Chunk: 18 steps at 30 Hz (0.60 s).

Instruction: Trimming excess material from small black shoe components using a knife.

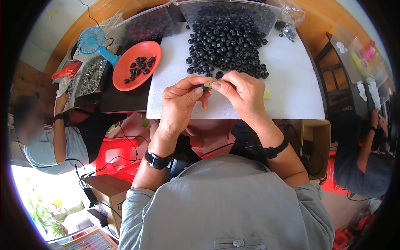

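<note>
My left hand [181, 102] is closed in a pinch on a small black round piece [204, 88], mostly covered by the fingers. Against it, my right hand [246, 93] pinches a small pale piece [207, 84] between thumb and forefinger; its kind is too small to tell. The fingertips of both hands meet over the white tabletop [171, 98], near its front edge. Just beyond them spreads a heap of black round pieces with holes [227, 46]. Beside the right wrist lies a yellow-green thing [267, 94], partly hidden.
An orange-red plate [121, 81] with several black pieces stands at the left, next to a blue handheld fan [91, 41]. Behind it is a tray of small shiny parts [93, 77]. A clear bag [290, 21] lies far right. Other people sit at both sides.
</note>
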Motion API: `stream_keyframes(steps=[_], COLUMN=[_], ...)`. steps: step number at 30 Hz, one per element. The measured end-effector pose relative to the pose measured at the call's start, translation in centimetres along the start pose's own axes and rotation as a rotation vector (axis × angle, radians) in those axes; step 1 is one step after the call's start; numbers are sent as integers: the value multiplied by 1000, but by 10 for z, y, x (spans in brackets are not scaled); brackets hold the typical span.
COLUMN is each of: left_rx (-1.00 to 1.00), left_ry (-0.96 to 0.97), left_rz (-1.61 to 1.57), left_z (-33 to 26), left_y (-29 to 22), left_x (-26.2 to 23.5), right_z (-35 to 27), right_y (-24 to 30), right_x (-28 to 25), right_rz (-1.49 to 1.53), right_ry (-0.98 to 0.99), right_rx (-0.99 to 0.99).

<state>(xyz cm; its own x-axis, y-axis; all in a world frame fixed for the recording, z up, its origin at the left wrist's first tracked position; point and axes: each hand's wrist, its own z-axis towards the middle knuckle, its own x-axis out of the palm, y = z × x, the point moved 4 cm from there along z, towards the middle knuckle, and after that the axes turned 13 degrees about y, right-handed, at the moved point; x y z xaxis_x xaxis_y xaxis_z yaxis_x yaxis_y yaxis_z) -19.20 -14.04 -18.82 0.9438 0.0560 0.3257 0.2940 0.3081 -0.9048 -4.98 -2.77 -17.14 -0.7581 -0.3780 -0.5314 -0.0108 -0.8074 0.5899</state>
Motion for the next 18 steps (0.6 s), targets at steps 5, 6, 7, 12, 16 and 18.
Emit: stream_keyframes(steps=[5, 6, 7, 12, 16, 18], left_rx=[-34, -37, -40, -9, -19, -6], left_ry=[-21, -31, -30, -33, -30, -24], left_rz=[-55, -88, -90, -129, -130, -146], left_z=[0, -1, -1, -2, -2, -3], left_y=[4, 6, 7, 8, 10, 11], left_x=[-1, -2, -2, -3, -5, -5], right_z=[1, 2, 2, 1, 1, 1], right_y=[2, 1, 0, 0, 0, 2], right_x=[-1, 0, 0, 1, 0, 0], right_rz=[15, 17, 16, -19, -21, -12], right_ry=[-12, -5, -5, -17, 13, 33], right_rx=[17, 28, 31, -6, 13, 20])
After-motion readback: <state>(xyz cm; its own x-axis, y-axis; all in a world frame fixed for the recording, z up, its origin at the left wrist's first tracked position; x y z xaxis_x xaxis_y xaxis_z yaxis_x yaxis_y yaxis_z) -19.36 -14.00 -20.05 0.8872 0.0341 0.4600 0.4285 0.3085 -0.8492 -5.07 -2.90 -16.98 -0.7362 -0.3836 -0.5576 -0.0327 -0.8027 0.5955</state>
